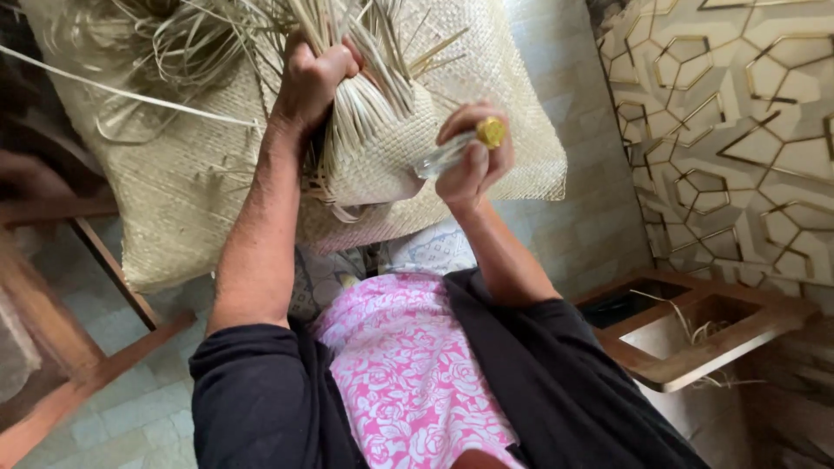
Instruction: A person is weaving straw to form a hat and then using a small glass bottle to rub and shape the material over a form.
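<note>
My left hand [311, 80] grips a bunch of straw strips [365, 104] on the mat [174, 182]; my right hand [473, 161] holds a lighter [452, 152]. Dry straw could catch fire, I judge.

Pale woven straw piece [373, 156] with loose strand ends bunched upward, small clear gold-capped bottle [456, 149] (tilted) beside it
</note>
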